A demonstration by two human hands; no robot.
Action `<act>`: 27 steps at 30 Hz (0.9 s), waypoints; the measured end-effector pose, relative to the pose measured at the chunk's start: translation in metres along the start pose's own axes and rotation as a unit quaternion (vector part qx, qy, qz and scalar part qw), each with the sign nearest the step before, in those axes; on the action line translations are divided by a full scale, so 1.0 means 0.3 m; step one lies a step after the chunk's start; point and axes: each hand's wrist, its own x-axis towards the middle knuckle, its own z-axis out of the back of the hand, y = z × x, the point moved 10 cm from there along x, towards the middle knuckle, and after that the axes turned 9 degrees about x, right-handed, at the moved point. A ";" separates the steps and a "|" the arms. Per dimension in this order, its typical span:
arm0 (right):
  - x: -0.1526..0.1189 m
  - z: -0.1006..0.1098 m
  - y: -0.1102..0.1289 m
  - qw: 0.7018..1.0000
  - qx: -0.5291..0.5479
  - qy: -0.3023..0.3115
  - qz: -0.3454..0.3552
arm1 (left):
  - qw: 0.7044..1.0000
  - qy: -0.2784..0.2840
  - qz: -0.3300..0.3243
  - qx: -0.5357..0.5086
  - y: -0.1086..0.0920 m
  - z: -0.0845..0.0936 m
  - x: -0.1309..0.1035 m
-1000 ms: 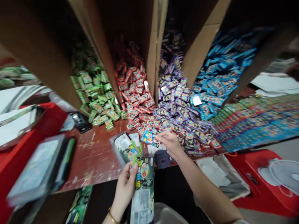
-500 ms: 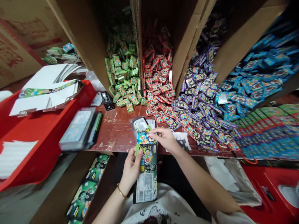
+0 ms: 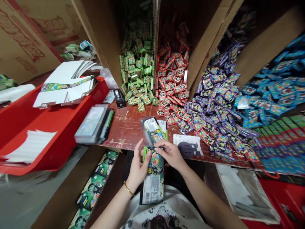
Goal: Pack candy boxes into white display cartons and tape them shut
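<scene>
Red tabletop (image 3: 126, 125); two hands (image 3: 140, 165) on one green-black packet (image 3: 152, 186).

Glossy packet (image 3: 154, 173) at six o'clock; shiny, metal-looking bracelet (image 3: 128, 188) at seven; smooth plastic bin (image 3: 62, 122) at nine — matt cardboard divider (image 3: 205, 47) at one — the surface (image 3: 124, 127) glossy but scuffed.

Deep shadow fills the cardboard compartments (image 3: 213, 41) toward the back; frame edges look stretched
</scene>
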 end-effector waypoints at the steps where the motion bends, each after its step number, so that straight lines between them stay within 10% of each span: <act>1: -0.008 0.002 -0.004 1.000 0.005 -0.012 0.001 | 1.000 -0.008 0.002 0.004 0.006 0.007 -0.003; 6: -0.081 0.043 -0.077 0.985 0.073 -0.154 -0.022 | 0.999 -0.024 0.028 -0.007 0.074 0.030 -0.002; 17: -0.060 -0.046 0.008 0.988 -0.068 -0.125 0.065 | 0.997 -0.065 -0.045 -0.007 0.036 0.115 0.026; 23: 0.007 -0.036 -0.082 0.987 0.075 -0.083 -0.115 | 0.988 -0.047 0.143 -0.039 0.128 0.122 0.054; 27: 0.016 0.020 -0.137 0.970 0.101 -0.100 -0.199 | 0.987 -0.046 0.153 -0.035 0.134 0.089 0.071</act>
